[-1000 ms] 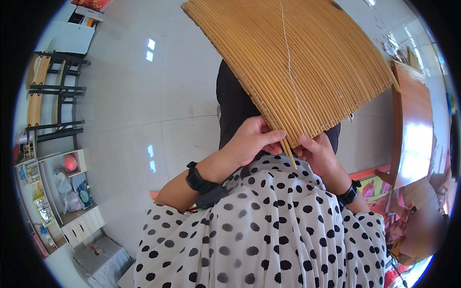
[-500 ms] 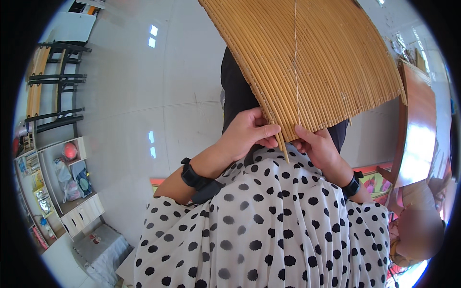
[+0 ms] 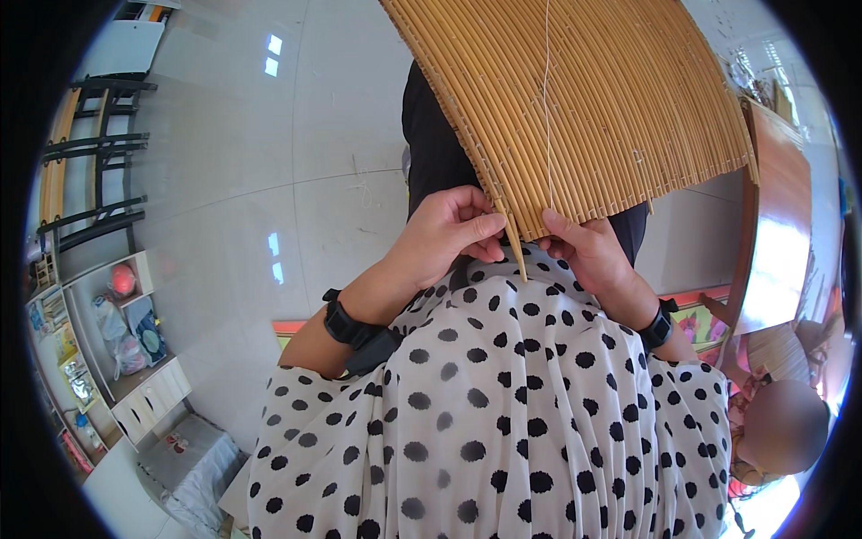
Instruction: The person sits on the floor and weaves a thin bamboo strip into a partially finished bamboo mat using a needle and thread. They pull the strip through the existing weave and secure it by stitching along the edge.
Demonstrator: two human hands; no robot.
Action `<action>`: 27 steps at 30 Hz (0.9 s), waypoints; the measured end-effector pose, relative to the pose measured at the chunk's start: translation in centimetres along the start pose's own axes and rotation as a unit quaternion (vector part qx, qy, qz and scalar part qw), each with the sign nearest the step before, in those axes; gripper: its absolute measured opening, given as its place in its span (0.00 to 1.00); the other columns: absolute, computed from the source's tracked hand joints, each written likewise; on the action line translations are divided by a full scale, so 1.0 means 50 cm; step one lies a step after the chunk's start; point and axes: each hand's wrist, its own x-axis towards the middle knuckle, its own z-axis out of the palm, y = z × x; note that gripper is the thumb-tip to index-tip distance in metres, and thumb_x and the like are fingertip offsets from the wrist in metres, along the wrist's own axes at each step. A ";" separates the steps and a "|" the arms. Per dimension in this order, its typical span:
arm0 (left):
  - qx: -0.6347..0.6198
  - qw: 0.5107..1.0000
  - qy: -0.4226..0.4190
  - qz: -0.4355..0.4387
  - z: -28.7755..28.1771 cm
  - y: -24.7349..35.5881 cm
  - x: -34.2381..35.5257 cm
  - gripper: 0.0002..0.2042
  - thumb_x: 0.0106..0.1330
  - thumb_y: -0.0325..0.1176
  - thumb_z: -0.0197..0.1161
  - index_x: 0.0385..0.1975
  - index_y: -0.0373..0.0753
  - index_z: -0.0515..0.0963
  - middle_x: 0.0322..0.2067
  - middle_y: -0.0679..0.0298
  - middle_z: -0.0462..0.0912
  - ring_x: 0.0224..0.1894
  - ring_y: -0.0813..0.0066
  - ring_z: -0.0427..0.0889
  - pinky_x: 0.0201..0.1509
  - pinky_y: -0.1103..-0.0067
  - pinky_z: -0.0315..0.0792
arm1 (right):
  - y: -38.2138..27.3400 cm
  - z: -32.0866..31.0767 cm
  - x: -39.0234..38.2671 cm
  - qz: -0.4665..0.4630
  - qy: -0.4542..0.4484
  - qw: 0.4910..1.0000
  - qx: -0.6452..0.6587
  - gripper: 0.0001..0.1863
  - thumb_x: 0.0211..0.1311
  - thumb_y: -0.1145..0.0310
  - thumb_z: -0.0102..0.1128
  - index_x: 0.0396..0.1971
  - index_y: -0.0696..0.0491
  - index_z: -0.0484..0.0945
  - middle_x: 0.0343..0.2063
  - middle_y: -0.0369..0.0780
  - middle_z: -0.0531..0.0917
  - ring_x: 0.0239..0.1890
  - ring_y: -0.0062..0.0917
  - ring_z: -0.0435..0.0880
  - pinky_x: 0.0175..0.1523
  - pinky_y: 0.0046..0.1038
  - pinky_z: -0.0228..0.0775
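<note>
A mat of thin bamboo slats (image 3: 584, 108) fills the upper middle of the view, tied with pale string. My left hand (image 3: 444, 235) pinches one loose slat (image 3: 514, 244) that sticks out below the mat's near edge. My right hand (image 3: 588, 251) holds the same edge just to the right, fingers under the slats. Both wrists wear black bands. A white cloth with black dots (image 3: 503, 413) covers my lap below the hands.
Pale glossy floor tiles (image 3: 269, 180) spread to the left. A shelf unit with small items (image 3: 99, 332) stands at the far left, dark chairs (image 3: 90, 171) above it. A wooden table (image 3: 772, 234) is at the right, and another person sits at the lower right.
The mat has shifted a little to the right and upward in view. One slat now pokes out below the edge between my hands, which stay at the mat's near edge.
</note>
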 end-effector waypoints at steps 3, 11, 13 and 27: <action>0.005 1.000 0.000 0.012 -0.003 -0.001 0.001 0.09 0.71 0.31 0.65 0.41 0.31 0.76 0.34 0.60 0.82 0.29 0.74 0.86 0.35 0.79 0.84 | 0.004 -0.002 0.002 -0.001 0.001 1.000 -0.001 0.13 0.68 0.63 0.66 0.47 0.53 0.79 0.33 0.34 0.83 0.30 0.16 0.80 0.33 0.17 0.69; 0.007 1.000 0.000 0.011 -0.003 -0.002 -0.001 0.10 0.71 0.33 0.64 0.39 0.32 0.76 0.34 0.60 0.82 0.29 0.73 0.86 0.34 0.80 0.83 | 0.007 0.004 -0.001 -0.016 0.006 1.000 0.002 0.13 0.67 0.62 0.68 0.46 0.52 0.79 0.32 0.34 0.83 0.29 0.16 0.80 0.33 0.17 0.69; 0.009 1.000 0.002 0.011 -0.002 -0.003 -0.001 0.09 0.72 0.33 0.64 0.39 0.32 0.75 0.34 0.60 0.82 0.30 0.73 0.86 0.34 0.80 0.83 | 0.009 0.003 -0.001 -0.017 0.004 1.000 0.002 0.13 0.67 0.62 0.68 0.46 0.52 0.79 0.33 0.34 0.83 0.30 0.16 0.81 0.33 0.17 0.69; 0.019 1.000 -0.003 0.013 -0.003 -0.006 0.004 0.11 0.74 0.34 0.60 0.47 0.34 0.75 0.38 0.59 0.85 0.35 0.73 0.87 0.41 0.79 0.83 | 0.022 0.000 0.001 -0.024 0.017 1.000 0.012 0.22 0.64 0.63 0.70 0.55 0.52 0.76 0.45 0.35 0.83 0.43 0.18 0.80 0.45 0.23 0.71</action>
